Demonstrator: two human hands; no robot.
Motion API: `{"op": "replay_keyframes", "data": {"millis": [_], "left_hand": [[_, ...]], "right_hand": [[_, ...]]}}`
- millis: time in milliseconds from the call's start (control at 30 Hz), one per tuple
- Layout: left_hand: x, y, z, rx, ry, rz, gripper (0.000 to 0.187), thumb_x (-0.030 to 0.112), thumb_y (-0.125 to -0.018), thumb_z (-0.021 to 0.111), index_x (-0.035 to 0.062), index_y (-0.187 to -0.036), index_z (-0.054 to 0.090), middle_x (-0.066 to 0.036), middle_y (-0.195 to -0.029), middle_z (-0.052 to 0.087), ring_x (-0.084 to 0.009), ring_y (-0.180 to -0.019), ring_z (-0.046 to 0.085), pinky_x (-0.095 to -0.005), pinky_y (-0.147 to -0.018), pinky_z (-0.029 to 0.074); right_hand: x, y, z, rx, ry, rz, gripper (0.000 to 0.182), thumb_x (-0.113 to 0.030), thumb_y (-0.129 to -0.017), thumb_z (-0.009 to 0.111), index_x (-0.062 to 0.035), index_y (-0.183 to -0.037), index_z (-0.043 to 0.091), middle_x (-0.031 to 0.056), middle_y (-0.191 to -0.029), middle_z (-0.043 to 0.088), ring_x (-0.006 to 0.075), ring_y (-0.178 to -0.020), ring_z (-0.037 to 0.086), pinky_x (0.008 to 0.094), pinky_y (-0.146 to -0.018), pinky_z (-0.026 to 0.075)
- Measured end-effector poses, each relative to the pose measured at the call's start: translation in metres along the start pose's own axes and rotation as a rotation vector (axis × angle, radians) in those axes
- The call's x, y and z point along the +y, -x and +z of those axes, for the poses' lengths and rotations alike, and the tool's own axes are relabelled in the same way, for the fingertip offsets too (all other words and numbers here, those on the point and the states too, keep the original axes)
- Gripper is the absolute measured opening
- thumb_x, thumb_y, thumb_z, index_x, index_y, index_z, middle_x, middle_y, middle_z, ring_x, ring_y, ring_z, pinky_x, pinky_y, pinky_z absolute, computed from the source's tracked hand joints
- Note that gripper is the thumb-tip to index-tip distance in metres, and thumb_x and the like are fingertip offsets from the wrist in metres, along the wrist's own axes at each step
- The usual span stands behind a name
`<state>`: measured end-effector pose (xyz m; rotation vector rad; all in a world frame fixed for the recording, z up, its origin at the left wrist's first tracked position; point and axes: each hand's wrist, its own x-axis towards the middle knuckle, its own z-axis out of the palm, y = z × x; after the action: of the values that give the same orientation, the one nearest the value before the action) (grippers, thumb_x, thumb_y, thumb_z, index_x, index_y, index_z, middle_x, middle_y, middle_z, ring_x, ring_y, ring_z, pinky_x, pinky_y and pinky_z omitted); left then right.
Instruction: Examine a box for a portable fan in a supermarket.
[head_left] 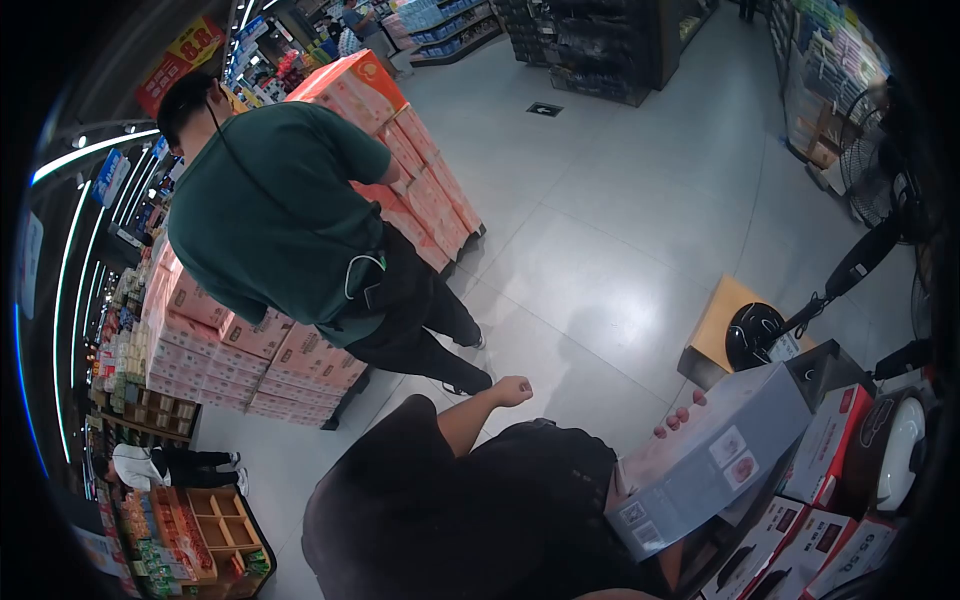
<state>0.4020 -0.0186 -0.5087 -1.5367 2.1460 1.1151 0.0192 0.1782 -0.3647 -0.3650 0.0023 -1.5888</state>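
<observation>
A long grey-blue cardboard box (700, 460) with small product pictures is tilted against the right side of my body. My right hand (680, 414) is wrapped round it, its fingertips curled over the upper edge. The box hides the palm and most of the forearm. My left hand (513, 391) is raised in front of my dark shirt, closed in a loose fist with nothing visible in it.
A person in a green shirt (285, 190) stands ahead to the left, beside stacked pink cartons (290, 355). At right are a black fan base (755, 335) on a yellow box and boxed cookware (825, 440). Pale floor (600, 270) runs between. Another person (150, 465) stands by wooden shelves.
</observation>
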Motion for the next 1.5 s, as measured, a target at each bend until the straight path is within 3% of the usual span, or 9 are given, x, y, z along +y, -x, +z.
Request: {"op": "replay_keyframes", "data": {"millis": [233, 667, 900, 967, 1033, 1067, 1133, 1233, 1500], "left_hand": [[-0.022, -0.001, 0.011, -0.042, -0.048, -0.028, 0.032, 0.033, -0.076, 0.062, 0.0075, -0.094, 0.067, -0.015, -0.098, 0.066, -0.0299, -0.093, 0.063, -0.0377, -0.083, 0.049], [0.044, -0.033, 0.003, -0.032, 0.136, 0.018, 0.026, 0.028, -0.075, 0.062, 0.0081, -0.091, 0.067, -0.014, -0.093, 0.067, -0.0281, -0.088, 0.064, -0.0369, -0.08, 0.05], [0.018, -0.064, 0.019, -0.092, -0.011, 0.044, 0.029, 0.031, -0.074, 0.064, 0.0083, -0.091, 0.068, -0.013, -0.092, 0.068, -0.0266, -0.089, 0.064, -0.0362, -0.081, 0.05], [0.009, -0.084, 0.023, -0.144, 0.051, 0.007, 0.029, 0.029, -0.074, 0.067, 0.0056, -0.091, 0.067, -0.011, -0.086, 0.068, -0.0227, -0.079, 0.066, -0.0342, -0.073, 0.051], [0.025, -0.094, 0.015, -0.2, 0.093, -0.009, 0.027, 0.023, -0.074, 0.068, 0.0022, -0.091, 0.067, -0.01, -0.08, 0.067, -0.0173, -0.069, 0.064, -0.0309, -0.064, 0.051], [0.055, -0.086, 0.0, -0.194, 0.038, 0.032, 0.025, 0.022, -0.075, 0.068, 0.0031, -0.091, 0.067, -0.01, -0.08, 0.067, -0.0174, -0.069, 0.064, -0.0306, -0.063, 0.051], [0.04, -0.131, 0.004, -0.269, 0.242, 0.057, 0.023, 0.02, -0.077, 0.066, 0.0038, -0.094, 0.066, -0.01, -0.082, 0.065, -0.0181, -0.072, 0.063, -0.0324, -0.061, 0.051], [0.096, -0.149, -0.013, -0.286, 0.224, 0.082, 0.023, 0.019, -0.079, 0.065, 0.0039, -0.096, 0.064, -0.008, -0.082, 0.063, -0.0174, -0.072, 0.063, -0.032, -0.058, 0.05], [0.164, -0.161, -0.018, -0.218, 0.338, 0.224, 0.016, 0.014, -0.083, 0.06, 0.0027, -0.095, 0.061, -0.007, -0.084, 0.064, -0.0157, -0.072, 0.063, -0.0279, -0.055, 0.048]], "right_hand": [[-0.019, 0.008, -0.024, 0.012, -0.007, -0.023, 0.057, -0.043, -0.095, 0.035, -0.0156, -0.143, 0.023, 0.0142, -0.117, 0.054, 0.029, -0.109, 0.051, 0.0521, -0.091, 0.036], [-0.031, 0.003, -0.024, -0.055, 0.0, -0.045, 0.06, -0.044, -0.095, 0.034, -0.0142, -0.145, 0.018, 0.016, -0.12, 0.052, 0.0304, -0.112, 0.05, 0.0541, -0.094, 0.036], [-0.047, 0.003, -0.029, 0.015, -0.064, -0.135, 0.062, -0.039, -0.094, 0.044, -0.0086, -0.142, 0.022, 0.017, -0.117, 0.055, 0.0328, -0.109, 0.054, 0.0549, -0.095, 0.039], [-0.052, 0.004, -0.009, 0.125, 0.001, -0.252, 0.063, -0.044, -0.092, 0.043, -0.0096, -0.142, 0.024, 0.0172, -0.114, 0.054, 0.0311, -0.11, 0.052, 0.0551, -0.097, 0.035], [-0.047, 0.028, -0.025, 0.627, 0.186, -0.345, 0.053, -0.042, -0.092, 0.048, -0.0027, -0.127, 0.046, 0.0147, -0.114, 0.058, 0.0277, -0.101, 0.059, 0.0424, -0.088, 0.049], [-0.057, 0.011, 0.005, 0.467, 0.139, -0.44, 0.058, -0.052, -0.09, 0.047, -0.0046, -0.123, 0.051, 0.012, -0.118, 0.057, 0.0259, -0.106, 0.057, 0.0422, -0.092, 0.046], [-0.076, -0.007, 0.035, 0.394, -0.025, -0.407, 0.077, -0.071, -0.086, 0.031, -0.0132, -0.135, 0.042, 0.009, -0.131, 0.049, 0.0257, -0.119, 0.049, 0.0462, -0.096, 0.042], [-0.088, -0.015, 0.064, 0.664, 0.133, -0.528, 0.081, -0.074, -0.084, 0.028, -0.0158, -0.14, 0.036, 0.0082, -0.136, 0.044, 0.0258, -0.122, 0.046, 0.0462, -0.096, 0.041], [-0.083, 0.0, 0.049, 0.187, 0.019, -0.519, 0.077, -0.072, -0.085, 0.033, -0.0137, -0.134, 0.044, 0.0071, -0.128, 0.051, 0.0237, -0.113, 0.052, 0.0419, -0.093, 0.043]]}}
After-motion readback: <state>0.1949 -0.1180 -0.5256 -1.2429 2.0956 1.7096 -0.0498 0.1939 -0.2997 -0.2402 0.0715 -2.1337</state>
